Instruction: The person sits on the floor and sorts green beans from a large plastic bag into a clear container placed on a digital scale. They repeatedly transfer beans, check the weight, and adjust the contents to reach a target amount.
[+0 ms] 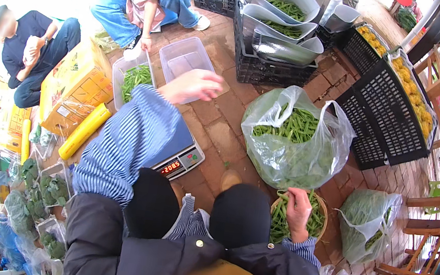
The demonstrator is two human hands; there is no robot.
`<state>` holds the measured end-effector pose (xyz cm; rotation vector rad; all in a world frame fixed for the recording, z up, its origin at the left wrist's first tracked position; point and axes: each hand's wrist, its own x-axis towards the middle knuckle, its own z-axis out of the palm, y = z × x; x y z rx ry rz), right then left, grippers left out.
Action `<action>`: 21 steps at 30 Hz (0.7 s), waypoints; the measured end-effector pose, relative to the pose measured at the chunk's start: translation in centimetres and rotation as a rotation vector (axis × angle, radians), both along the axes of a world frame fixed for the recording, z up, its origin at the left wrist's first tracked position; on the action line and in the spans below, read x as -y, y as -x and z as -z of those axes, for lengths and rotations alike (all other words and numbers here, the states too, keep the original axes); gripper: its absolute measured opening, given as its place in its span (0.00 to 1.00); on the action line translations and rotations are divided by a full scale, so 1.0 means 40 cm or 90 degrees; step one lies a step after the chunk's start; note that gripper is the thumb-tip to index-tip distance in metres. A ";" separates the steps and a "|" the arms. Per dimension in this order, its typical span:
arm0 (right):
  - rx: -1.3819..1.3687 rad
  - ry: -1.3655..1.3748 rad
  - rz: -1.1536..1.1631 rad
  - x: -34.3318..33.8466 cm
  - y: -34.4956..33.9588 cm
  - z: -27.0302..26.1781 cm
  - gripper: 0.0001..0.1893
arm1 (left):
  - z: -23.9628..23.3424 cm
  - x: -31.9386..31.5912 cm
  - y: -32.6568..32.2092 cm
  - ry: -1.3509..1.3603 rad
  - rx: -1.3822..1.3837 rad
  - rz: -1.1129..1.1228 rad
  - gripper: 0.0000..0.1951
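My left hand, slightly blurred, is raised with nothing in it near the clear plastic tub. Beneath that arm sits a digital scale with a lit display. At the right, my right hand pinches green bean pods over a round basket of green pods. Just beyond the basket stands a clear plastic bag filled with green pods. A second clear tub holds more pods beyond my left sleeve.
Two people crouch at upper left, one touching the second tub. Black crates hold silvery bags of greens; others hold yellow produce. A yellow roll, a carton and bagged broccoli lie left. Another bag stands right.
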<state>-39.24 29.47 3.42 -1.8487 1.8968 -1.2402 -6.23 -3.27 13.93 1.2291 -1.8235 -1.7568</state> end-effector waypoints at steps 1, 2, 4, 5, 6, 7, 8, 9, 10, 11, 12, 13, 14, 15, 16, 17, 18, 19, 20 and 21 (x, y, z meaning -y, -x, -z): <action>-0.007 -0.005 0.012 -0.034 0.011 -0.002 0.08 | -0.008 -0.012 0.046 0.011 0.001 0.047 0.23; -0.017 -0.015 0.041 -0.075 0.037 -0.004 0.08 | -0.029 -0.035 0.126 0.022 -0.002 0.091 0.24; -0.025 -0.027 0.076 -0.139 0.067 -0.016 0.08 | -0.054 -0.088 0.255 0.051 -0.006 0.168 0.25; -0.037 -0.024 0.083 -0.172 0.085 -0.021 0.09 | -0.053 -0.110 0.321 0.071 -0.017 0.212 0.25; -0.030 -0.035 0.103 -0.202 0.094 -0.030 0.08 | -0.062 -0.143 0.383 0.100 0.000 0.250 0.26; -0.027 -0.038 0.118 -0.233 0.109 -0.026 0.08 | -0.076 -0.179 0.446 0.131 0.015 0.289 0.26; -0.029 -0.040 0.135 -0.266 0.130 -0.020 0.08 | -0.090 -0.219 0.513 0.205 0.034 0.349 0.27; -0.032 -0.040 0.148 -0.291 0.143 -0.020 0.08 | -0.104 -0.259 0.570 0.282 0.054 0.406 0.28; -0.035 -0.042 0.156 -0.310 0.148 -0.023 0.07 | -0.099 -0.295 0.622 0.335 0.062 0.460 0.29; -0.030 -0.046 0.162 -0.323 0.149 -0.009 0.07 | -0.083 -0.331 0.659 0.384 0.078 0.510 0.30; -0.028 -0.050 0.169 -0.335 0.150 0.006 0.06 | -0.052 -0.368 0.688 0.393 0.077 0.519 0.31; -0.028 -0.056 0.180 -0.349 0.156 0.024 0.06 | -0.015 -0.407 0.713 0.401 0.070 0.532 0.32; -0.046 -0.055 0.177 -0.361 0.165 0.046 0.07 | 0.007 -0.444 0.731 0.426 0.102 0.555 0.34; -0.049 -0.089 0.197 -0.381 0.187 0.059 0.08 | 0.017 -0.483 0.756 0.458 0.126 0.586 0.36; -0.046 -0.124 0.216 -0.402 0.203 0.077 0.10 | 0.027 -0.524 0.752 0.469 0.158 0.555 0.39; -0.043 -0.160 0.233 -0.419 0.218 0.097 0.11 | 0.035 -0.548 0.743 0.479 0.191 0.523 0.41; -0.096 -0.173 0.265 -0.433 0.219 0.119 0.13 | 0.034 -0.555 0.732 0.455 0.288 0.552 0.45; -0.154 -0.186 0.296 -0.448 0.225 0.138 0.15 | 0.057 -0.557 0.717 0.492 0.332 0.558 0.46; -0.212 -0.200 0.327 -0.461 0.228 0.157 0.17 | 0.080 -0.550 0.701 0.483 0.351 0.579 0.46; -0.179 -0.270 0.340 -0.474 0.234 0.186 0.19 | 0.106 -0.540 0.686 0.472 0.374 0.598 0.45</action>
